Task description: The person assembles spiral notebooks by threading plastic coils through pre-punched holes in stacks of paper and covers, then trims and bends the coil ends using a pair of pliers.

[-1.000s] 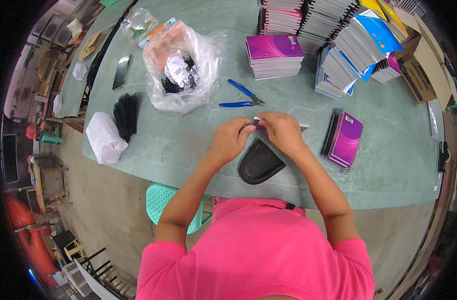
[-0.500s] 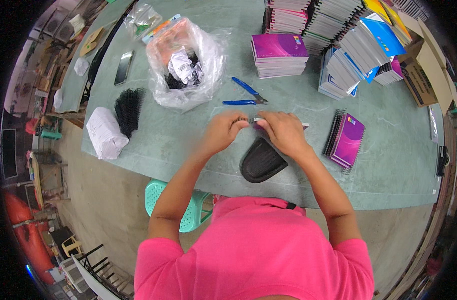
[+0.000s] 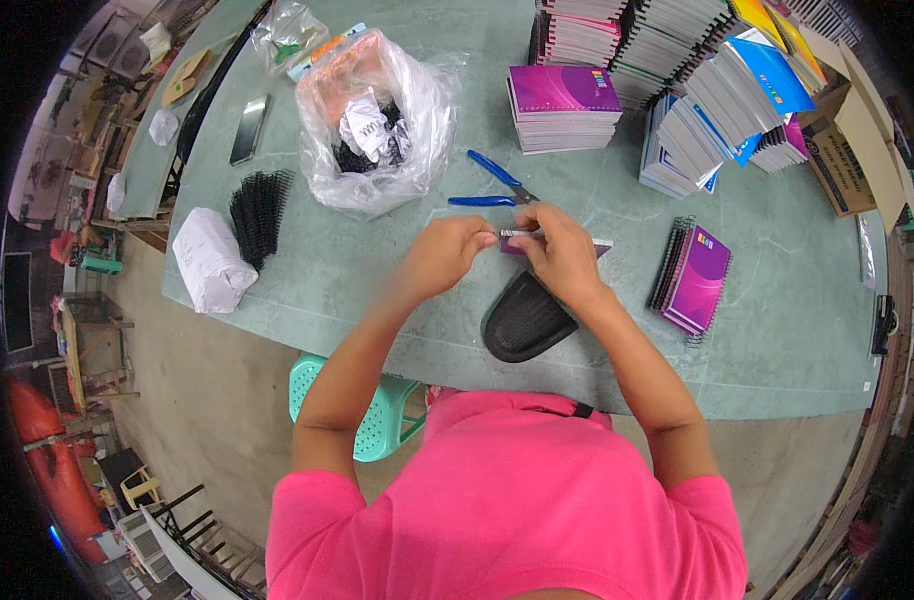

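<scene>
Both my hands meet over a small purple notebook (image 3: 520,240) at the middle of the green table (image 3: 377,290). My left hand (image 3: 445,255) pinches its left edge. My right hand (image 3: 560,255) covers most of it from the right, so only its near edge and one corner show. A black mesh pouch (image 3: 525,318) lies just below my hands. Blue-handled pliers (image 3: 497,185) rest on the table right behind them.
A clear plastic bag (image 3: 377,120) of black binding coils stands behind my left hand, with loose black coils (image 3: 260,212) and a white wrapped bundle (image 3: 210,262) to its left. Finished purple notebooks (image 3: 699,280) lie at right; notebook stacks (image 3: 567,105) fill the back. A teal stool (image 3: 377,420) sits under the table.
My hands stay on the small notebook with only slight shifts of the fingers. The view has drifted a little; nothing on the table has moved.
</scene>
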`<action>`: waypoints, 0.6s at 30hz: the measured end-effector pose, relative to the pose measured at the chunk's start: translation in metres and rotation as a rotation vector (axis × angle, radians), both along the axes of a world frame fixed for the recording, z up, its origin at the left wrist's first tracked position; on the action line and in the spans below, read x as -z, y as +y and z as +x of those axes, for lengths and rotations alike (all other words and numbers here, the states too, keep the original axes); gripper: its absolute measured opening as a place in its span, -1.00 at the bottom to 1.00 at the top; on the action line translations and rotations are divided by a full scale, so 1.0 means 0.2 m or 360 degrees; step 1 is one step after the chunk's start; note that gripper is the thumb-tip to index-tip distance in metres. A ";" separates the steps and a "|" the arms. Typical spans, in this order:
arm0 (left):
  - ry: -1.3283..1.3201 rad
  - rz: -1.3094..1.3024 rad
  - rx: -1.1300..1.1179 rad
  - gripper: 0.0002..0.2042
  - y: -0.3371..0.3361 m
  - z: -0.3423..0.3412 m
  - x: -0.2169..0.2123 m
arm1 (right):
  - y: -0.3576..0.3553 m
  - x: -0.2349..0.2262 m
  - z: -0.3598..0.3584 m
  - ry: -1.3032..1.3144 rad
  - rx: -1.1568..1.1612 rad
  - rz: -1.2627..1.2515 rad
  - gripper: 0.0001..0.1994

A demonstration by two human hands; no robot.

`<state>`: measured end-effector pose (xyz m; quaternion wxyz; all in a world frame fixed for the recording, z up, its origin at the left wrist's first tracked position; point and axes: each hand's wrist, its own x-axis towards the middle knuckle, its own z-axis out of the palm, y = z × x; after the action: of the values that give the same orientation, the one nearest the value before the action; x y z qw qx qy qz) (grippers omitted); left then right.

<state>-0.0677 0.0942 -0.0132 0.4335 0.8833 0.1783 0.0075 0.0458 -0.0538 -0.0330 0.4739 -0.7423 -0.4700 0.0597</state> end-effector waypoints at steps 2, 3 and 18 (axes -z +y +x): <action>-0.0419 0.0306 0.0062 -0.85 -0.02 -0.01 0.01 | 0.01 0.01 0.02 -0.0194 -0.0125 -0.0147 -0.80; -0.0483 0.0339 0.0021 -0.85 -0.04 -0.01 0.02 | 0.01 0.02 0.03 -0.0289 -0.0185 -0.0221 -0.81; -0.0319 0.0260 0.0152 -0.55 -0.36 -0.12 0.24 | -0.09 -0.06 0.10 -0.0291 0.0115 -0.0329 -0.86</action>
<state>-0.0907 0.0216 -0.0620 0.3756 0.9180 0.0907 0.0894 0.0654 -0.0715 -0.0207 0.3519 -0.8059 -0.4756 0.0228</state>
